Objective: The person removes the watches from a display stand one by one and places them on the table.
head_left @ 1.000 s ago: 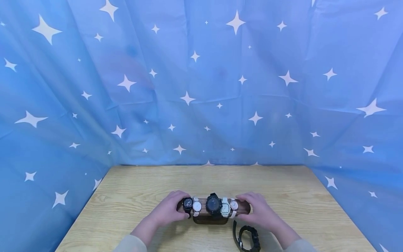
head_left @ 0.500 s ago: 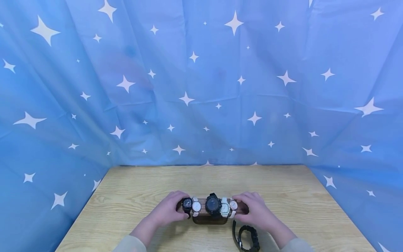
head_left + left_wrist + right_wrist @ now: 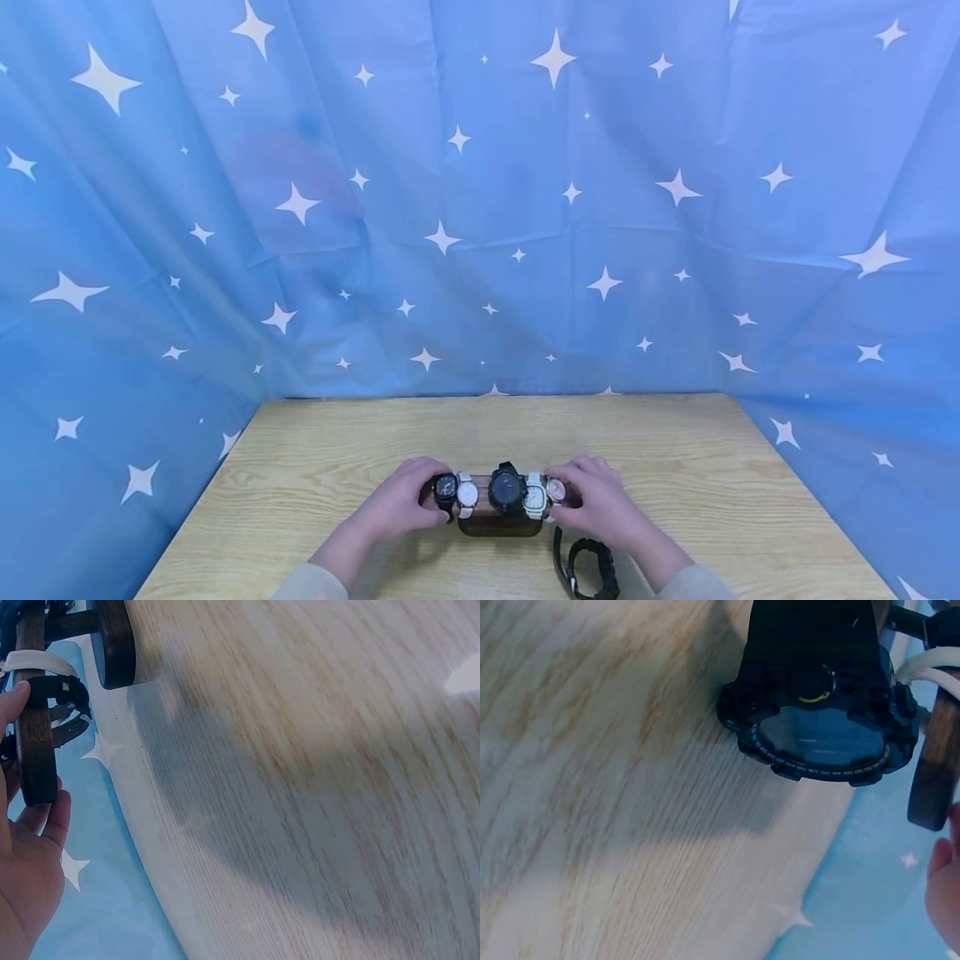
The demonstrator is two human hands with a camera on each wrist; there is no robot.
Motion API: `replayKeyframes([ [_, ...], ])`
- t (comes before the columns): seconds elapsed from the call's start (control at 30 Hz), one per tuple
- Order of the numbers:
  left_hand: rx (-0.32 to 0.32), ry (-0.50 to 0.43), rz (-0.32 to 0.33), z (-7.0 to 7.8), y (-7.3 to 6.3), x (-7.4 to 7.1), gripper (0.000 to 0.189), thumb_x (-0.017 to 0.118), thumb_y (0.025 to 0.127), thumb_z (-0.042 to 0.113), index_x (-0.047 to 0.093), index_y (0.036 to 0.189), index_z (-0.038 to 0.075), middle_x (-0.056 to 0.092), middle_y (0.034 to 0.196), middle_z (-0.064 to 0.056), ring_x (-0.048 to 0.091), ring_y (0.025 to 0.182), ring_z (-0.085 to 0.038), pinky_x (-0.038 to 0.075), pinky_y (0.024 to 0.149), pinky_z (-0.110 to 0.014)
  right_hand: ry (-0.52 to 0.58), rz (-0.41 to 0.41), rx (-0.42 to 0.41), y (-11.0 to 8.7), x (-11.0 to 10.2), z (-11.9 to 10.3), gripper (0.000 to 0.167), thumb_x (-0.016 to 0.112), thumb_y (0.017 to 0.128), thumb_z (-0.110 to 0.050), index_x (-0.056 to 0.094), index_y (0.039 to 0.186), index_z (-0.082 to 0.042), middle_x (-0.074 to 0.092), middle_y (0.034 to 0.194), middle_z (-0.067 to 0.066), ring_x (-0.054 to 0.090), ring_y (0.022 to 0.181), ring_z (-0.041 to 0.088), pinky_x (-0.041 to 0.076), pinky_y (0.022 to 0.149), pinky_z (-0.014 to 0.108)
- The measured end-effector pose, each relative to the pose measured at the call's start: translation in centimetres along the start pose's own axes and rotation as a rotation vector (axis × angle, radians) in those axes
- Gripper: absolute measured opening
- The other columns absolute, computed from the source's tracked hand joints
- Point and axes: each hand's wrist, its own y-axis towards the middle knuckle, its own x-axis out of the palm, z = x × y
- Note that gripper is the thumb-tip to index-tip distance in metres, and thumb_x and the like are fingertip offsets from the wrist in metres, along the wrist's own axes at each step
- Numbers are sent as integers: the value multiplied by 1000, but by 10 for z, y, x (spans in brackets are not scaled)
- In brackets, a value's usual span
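Note:
A dark wooden watch stand carries several watches along its bar. My left hand is at the bar's left end, thumb and fingers about a black square-faced watch. The left wrist view shows the thumb beside its black strap. At the right end, my right hand pinches a white-strapped watch with a rose-gold case, fingers above and thumb below. Between the hands sit a white round watch, a large black watch and a pale square watch.
Another black watch stands on its side on the wooden table, just in front of the right hand. It looms large in the right wrist view, dial towards the camera. A blue star-patterned curtain hangs behind and beside the table.
My right hand has slid left along the bar, from its right end onto the rose-gold watch. My left hand stays at the black square-faced watch.

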Motion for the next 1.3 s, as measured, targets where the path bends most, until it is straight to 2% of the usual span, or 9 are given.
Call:
replayKeyframes([
  [0.23, -8, -11, -4, -1, 1, 1, 57, 77, 72, 33, 57, 122, 14, 56, 120, 4, 49, 112, -21, 42, 95, -47, 14, -43, 60, 1, -3, -3, 45, 79, 69, -26, 66, 112, -20, 52, 93, -13, 39, 83, 11, 30, 72, 33],
  [0.47, -15, -12, -5, 0, 2, 1, 59, 77, 71, 33, 57, 123, 14, 56, 121, 4, 49, 113, -21, 42, 96, -47, 36, -69, 65, 2, -6, -4, 42, 79, 69, -22, 66, 109, -23, 47, 85, -14, 37, 80, 12, 27, 70, 32],
  [0.77, -6, -17, -12, -1, 2, 1, 56, 77, 72, 33, 57, 121, 18, 56, 120, 5, 49, 112, -20, 43, 95, -45, 34, -45, 52, -1, -10, -2, 42, 79, 66, -23, 64, 106, -21, 49, 84, -13, 39, 81, 12, 30, 72, 34],
  [1.03, 7, -11, 4, -1, 1, 0, 56, 78, 71, 30, 58, 121, 14, 57, 119, 5, 50, 111, -20, 43, 95, -45, 14, -31, 45, -5, -12, 10, 40, 80, 67, -21, 63, 104, -21, 47, 82, -13, 37, 77, 12, 31, 71, 33],
  [1.17, 12, 1, 10, -2, 1, 0, 56, 78, 71, 31, 58, 120, 15, 57, 118, 6, 50, 110, -19, 43, 95, -45, 3, -7, 27, -8, -13, 14, 42, 81, 66, -20, 64, 105, -18, 49, 84, -13, 41, 81, 12, 34, 73, 34],
  [1.3, 12, -1, 6, -2, 1, 1, 55, 78, 71, 31, 58, 120, 17, 57, 117, 6, 50, 110, -19, 43, 95, -44, 16, -3, 50, -12, -17, 15, 43, 81, 66, -20, 64, 106, -16, 50, 85, -12, 44, 84, 15, 36, 75, 35],
])
